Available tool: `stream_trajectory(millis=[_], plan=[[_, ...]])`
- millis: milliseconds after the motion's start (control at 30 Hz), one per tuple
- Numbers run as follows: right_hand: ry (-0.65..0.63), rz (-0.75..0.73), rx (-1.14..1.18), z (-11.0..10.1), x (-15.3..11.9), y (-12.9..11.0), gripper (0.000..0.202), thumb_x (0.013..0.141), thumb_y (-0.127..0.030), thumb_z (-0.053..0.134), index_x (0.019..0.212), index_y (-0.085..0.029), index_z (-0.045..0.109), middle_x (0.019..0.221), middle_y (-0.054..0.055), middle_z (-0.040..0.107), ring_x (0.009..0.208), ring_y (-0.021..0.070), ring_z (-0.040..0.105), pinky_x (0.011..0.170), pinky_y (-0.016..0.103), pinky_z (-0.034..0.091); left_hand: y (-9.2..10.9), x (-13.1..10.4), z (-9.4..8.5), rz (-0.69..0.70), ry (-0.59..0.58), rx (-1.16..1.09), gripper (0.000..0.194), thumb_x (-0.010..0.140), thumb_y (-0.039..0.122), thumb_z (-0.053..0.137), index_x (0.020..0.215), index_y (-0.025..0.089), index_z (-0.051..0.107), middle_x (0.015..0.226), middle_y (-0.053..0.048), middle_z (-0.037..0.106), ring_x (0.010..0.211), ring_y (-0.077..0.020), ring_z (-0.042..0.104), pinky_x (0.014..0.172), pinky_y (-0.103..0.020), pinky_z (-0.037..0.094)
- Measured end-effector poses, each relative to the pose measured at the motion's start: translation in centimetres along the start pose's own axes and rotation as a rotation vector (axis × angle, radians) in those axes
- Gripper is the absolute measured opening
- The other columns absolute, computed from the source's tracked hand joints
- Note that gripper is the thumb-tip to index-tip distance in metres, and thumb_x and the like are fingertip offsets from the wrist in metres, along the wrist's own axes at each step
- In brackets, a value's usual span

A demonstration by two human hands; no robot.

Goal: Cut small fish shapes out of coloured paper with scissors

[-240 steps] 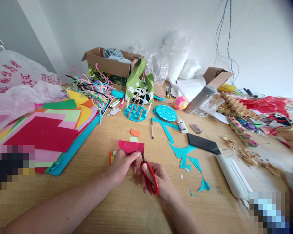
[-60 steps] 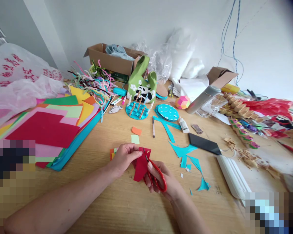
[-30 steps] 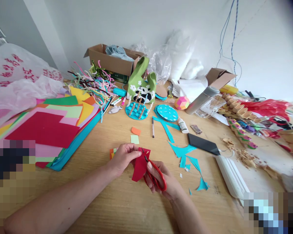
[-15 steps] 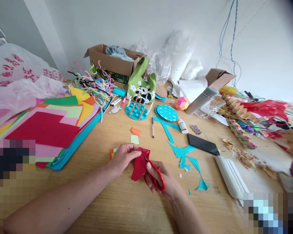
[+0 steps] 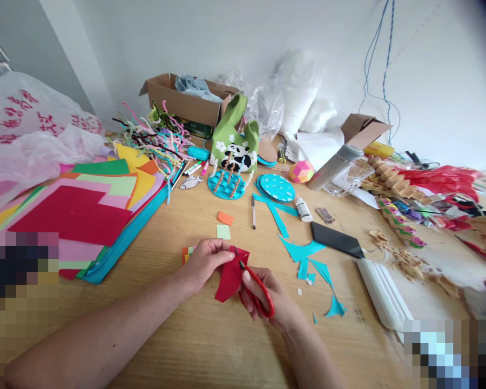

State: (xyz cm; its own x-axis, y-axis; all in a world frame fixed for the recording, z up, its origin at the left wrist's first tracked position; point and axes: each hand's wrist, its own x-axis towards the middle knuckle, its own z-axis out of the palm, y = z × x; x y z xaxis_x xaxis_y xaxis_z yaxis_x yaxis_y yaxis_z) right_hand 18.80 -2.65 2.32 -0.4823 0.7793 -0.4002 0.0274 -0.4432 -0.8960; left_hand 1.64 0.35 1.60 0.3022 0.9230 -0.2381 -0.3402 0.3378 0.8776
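Observation:
Between thumb and fingers my left hand [image 5: 210,261] pinches the upper left part of a dark red sheet [image 5: 229,278]. My right hand [image 5: 263,296] holds red-handled scissors [image 5: 266,294], whose dark blades lie across the upper part of the sheet. The sheet's lower end hangs free between my hands. Small coloured pieces [image 5: 185,255] show partly behind my left hand. Just beyond the hands are a pale green piece [image 5: 223,232] and an orange piece [image 5: 225,218] on the table.
Coloured sheets [image 5: 73,216] are stacked at the left. Blue scraps [image 5: 302,248], a glue bottle [image 5: 303,209], a pen [image 5: 254,212] and a black slab [image 5: 336,239] lie right of centre. Farther back stand a green panda bag [image 5: 235,146] and a grey flask [image 5: 335,166].
The lower end of the red sheet has swung slightly left, and the scissor blades have shifted a little against it. Both hands stay nearly in place.

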Motion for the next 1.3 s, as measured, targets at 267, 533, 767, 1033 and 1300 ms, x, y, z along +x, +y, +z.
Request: stream_trajectory(millis=[267, 533, 767, 1033, 1300], plan=[[0.012, 0.005, 0.024, 0.05, -0.02, -0.17, 0.053, 0.078, -0.064, 0.063, 0.073, -0.012, 0.060, 0.042, -0.004, 0.052, 0.029, 0.0045, 0.040, 0.031, 0.017, 0.024, 0.06, -0.06, 0.03, -0.032, 0.007, -0.013, 0.019, 0.071, 0.033, 0.069, 0.072, 0.014, 0.065, 0.066, -0.005, 0.068, 0.056, -0.0147, 0.059, 0.055, -0.028, 0.046], [-0.005, 0.020, 0.022, -0.02, -0.05, -0.14, 0.055, 0.075, -0.066, 0.064, 0.073, -0.011, 0.061, 0.043, -0.003, 0.054, 0.030, 0.0052, 0.044, 0.032, 0.015, 0.031, 0.44, -0.14, 0.26, -0.020, 0.010, 0.022, 0.019, 0.068, 0.031, 0.070, 0.071, 0.013, 0.065, 0.072, -0.007, 0.071, 0.062, -0.0152, 0.062, 0.062, -0.027, 0.046], [0.001, 0.032, 0.003, 0.05, -0.12, -0.44, 0.056, 0.074, -0.067, 0.065, 0.074, -0.011, 0.062, 0.043, -0.004, 0.053, 0.030, 0.0052, 0.043, 0.032, 0.015, 0.033, 0.21, -0.04, -0.02, -0.020, -0.024, 0.021, 0.019, 0.069, 0.031, 0.069, 0.072, 0.013, 0.064, 0.073, -0.008, 0.072, 0.064, -0.0169, 0.063, 0.061, -0.028, 0.045], [0.016, 0.019, -0.005, 0.08, -0.07, -0.50, 0.056, 0.074, -0.066, 0.065, 0.072, -0.011, 0.062, 0.041, -0.004, 0.051, 0.029, 0.0044, 0.042, 0.031, 0.015, 0.029, 0.22, -0.02, 0.01, -0.034, -0.012, -0.009, 0.020, 0.068, 0.031, 0.071, 0.073, 0.013, 0.065, 0.072, -0.007, 0.071, 0.058, -0.0145, 0.061, 0.059, -0.027, 0.046], [0.013, 0.048, -0.004, -0.15, -0.04, -0.42, 0.054, 0.072, -0.064, 0.069, 0.072, -0.010, 0.063, 0.041, -0.004, 0.052, 0.029, 0.0048, 0.043, 0.031, 0.015, 0.031, 0.15, 0.13, 0.01, -0.039, 0.053, 0.012, 0.021, 0.065, 0.032, 0.072, 0.070, 0.013, 0.064, 0.063, -0.002, 0.065, 0.055, -0.0107, 0.053, 0.055, -0.024, 0.038]])
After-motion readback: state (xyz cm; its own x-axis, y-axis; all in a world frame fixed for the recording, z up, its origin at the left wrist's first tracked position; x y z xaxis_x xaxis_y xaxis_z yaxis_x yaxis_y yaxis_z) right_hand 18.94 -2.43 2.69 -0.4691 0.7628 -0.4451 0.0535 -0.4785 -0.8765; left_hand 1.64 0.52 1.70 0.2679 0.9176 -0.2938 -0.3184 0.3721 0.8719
